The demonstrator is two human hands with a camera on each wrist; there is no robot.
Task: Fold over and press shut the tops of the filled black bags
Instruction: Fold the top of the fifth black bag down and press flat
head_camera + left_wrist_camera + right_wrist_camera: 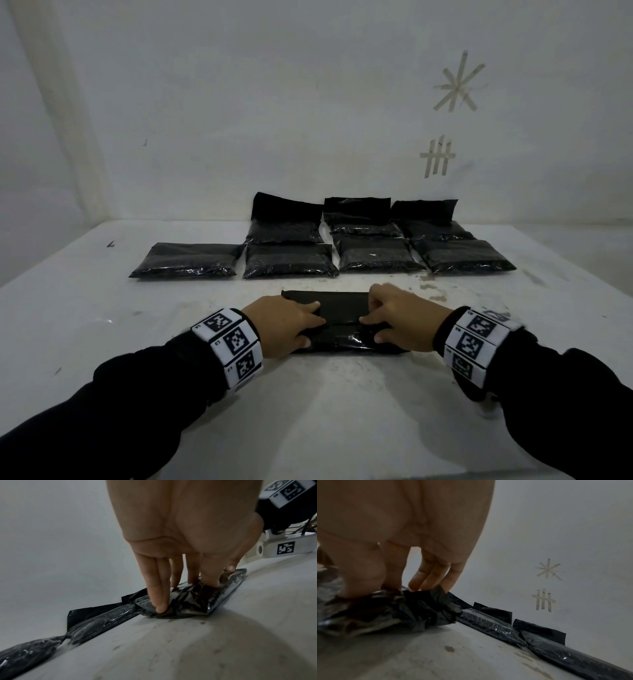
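Note:
A filled black bag (342, 310) lies crosswise on the white table (325, 411) just in front of me, its top flap folded over toward me. My left hand (308, 323) presses its left end with straight fingers (159, 601), and the thumb rests at the near edge. My right hand (373, 325) holds the right end, with curled fingers (419, 580) and thumb pinching the crumpled plastic (423, 605). The bag (192, 601) is creased and shiny under the fingertips. The ends of the bag are hidden under both palms.
Behind it lies a front row of several flat black bags (291, 260). A back row of three bags (286, 219) has upright tops leaning on the white wall. Tape marks (459, 82) stick to the wall at the right. The table's right edge runs close to my right arm.

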